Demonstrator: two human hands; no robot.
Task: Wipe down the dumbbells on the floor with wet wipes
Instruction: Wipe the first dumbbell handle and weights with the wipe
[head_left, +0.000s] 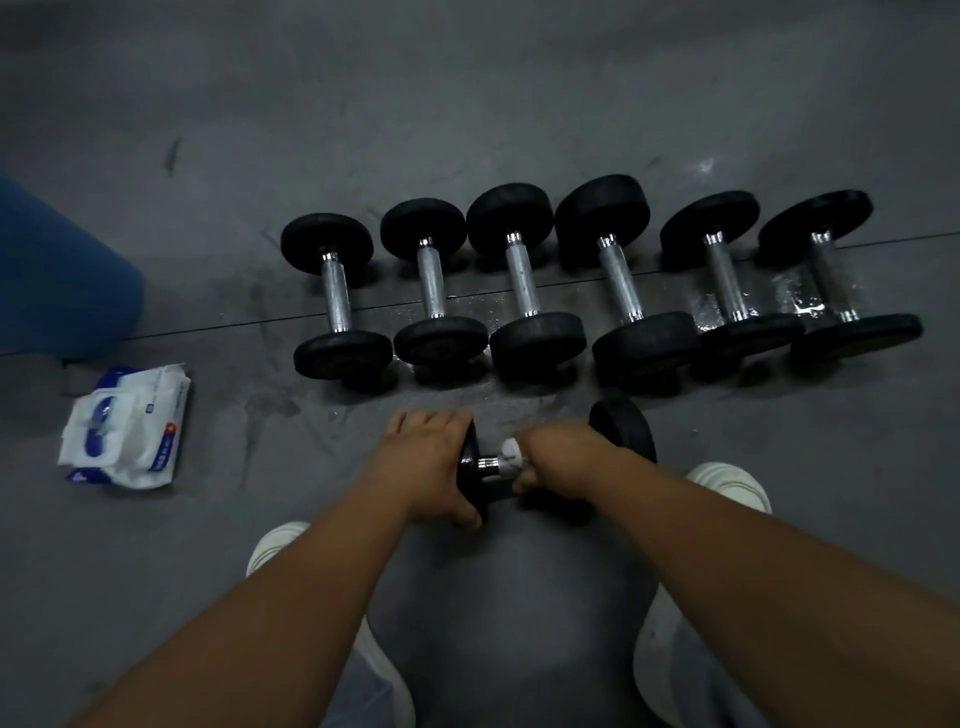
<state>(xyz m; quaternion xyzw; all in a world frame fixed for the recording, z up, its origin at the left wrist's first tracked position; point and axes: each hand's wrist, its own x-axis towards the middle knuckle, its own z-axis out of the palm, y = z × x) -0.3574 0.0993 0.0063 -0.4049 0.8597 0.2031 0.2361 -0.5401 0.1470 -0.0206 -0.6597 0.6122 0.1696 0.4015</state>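
A small black dumbbell (621, 423) lies crosswise on the grey floor just in front of me. My left hand (431, 462) grips its left weight plate. My right hand (553, 454) is wrapped round the chrome handle with a white wet wipe (511, 454) pressed against the metal. Behind it, several black dumbbells with chrome handles (519, 283) lie side by side in a row. A white and blue pack of wet wipes (127, 428) sits on the floor at the left, its lid open.
A blue padded object (57, 270) stands at the far left. Wet patches shine on the floor (795, 299) between the right-hand dumbbells. My white shoes (730, 483) are planted either side of the held dumbbell.
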